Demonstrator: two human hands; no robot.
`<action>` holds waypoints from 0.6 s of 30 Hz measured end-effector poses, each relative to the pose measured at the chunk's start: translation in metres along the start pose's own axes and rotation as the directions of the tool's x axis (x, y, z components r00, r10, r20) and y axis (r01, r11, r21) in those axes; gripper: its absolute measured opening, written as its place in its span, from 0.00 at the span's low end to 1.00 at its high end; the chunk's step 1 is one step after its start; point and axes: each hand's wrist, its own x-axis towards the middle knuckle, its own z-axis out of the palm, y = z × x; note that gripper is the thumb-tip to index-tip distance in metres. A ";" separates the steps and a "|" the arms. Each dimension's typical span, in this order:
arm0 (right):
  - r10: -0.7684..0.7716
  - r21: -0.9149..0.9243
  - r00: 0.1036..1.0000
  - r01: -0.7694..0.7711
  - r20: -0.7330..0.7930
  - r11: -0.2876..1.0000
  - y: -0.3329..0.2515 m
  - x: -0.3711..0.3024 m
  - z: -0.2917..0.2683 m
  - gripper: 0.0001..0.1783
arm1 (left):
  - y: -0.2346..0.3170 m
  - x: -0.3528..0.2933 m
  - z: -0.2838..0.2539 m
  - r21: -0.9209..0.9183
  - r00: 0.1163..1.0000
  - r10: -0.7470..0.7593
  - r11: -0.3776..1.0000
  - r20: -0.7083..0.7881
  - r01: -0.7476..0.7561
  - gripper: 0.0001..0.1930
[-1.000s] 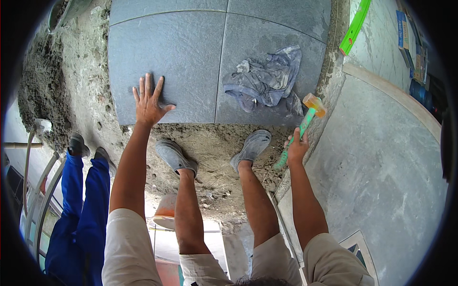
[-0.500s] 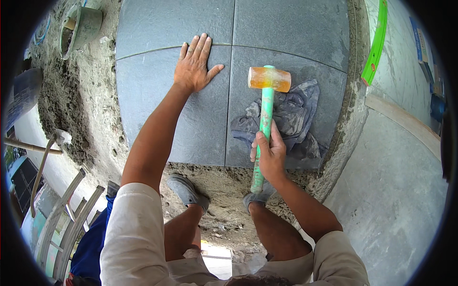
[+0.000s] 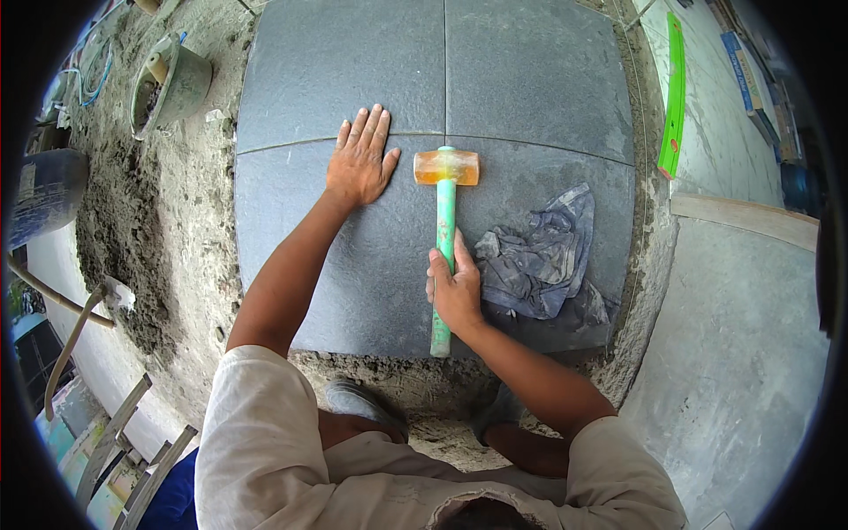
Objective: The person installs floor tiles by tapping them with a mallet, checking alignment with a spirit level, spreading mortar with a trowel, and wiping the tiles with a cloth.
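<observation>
Grey square floor tiles (image 3: 344, 291) lie in front of me, with thin joints between them. My left hand (image 3: 360, 163) rests flat on the near left tile, its fingers stretched toward the cross joint and the thumb spread. In my right hand (image 3: 458, 287) is a mallet (image 3: 447, 168), with a translucent orange head and a green handle, gripped along the lower handle. Its head appears over the joint between the two near tiles; whether it touches them I cannot tell. To the right of the mallet lies a crumpled, dirty grey-blue cloth (image 3: 541, 256) on the near right tile.
Rough mortar and sand (image 3: 124, 256) border the tiles on the left, with a bucket (image 3: 181, 84) at the far left. A green spirit level (image 3: 674, 97) lies on pale marble-like flooring at the right. A wooden strip (image 3: 746, 218) edges the grey concrete floor.
The mallet has moved left with my right hand, off the cloth and toward the tile joint. My left hand stays flat on the same tile. The whole view has shifted forward.
</observation>
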 end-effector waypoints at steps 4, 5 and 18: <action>-0.071 -0.032 0.995 0.069 -0.063 0.997 -0.004 -0.018 0.016 0.34 | -0.010 -0.005 -0.002 0.013 1.000 -0.016 1.000 0.026 0.016 0.35; -0.127 -0.020 0.985 0.126 -0.120 0.992 -0.007 -0.022 0.016 0.35 | -0.012 -0.005 -0.004 -0.011 1.000 -0.018 1.000 0.023 0.018 0.35; -0.228 -0.125 0.954 0.206 -0.196 0.970 -0.019 -0.036 -0.006 0.34 | -0.019 -0.005 0.001 -0.006 0.999 -0.045 0.999 0.021 0.045 0.34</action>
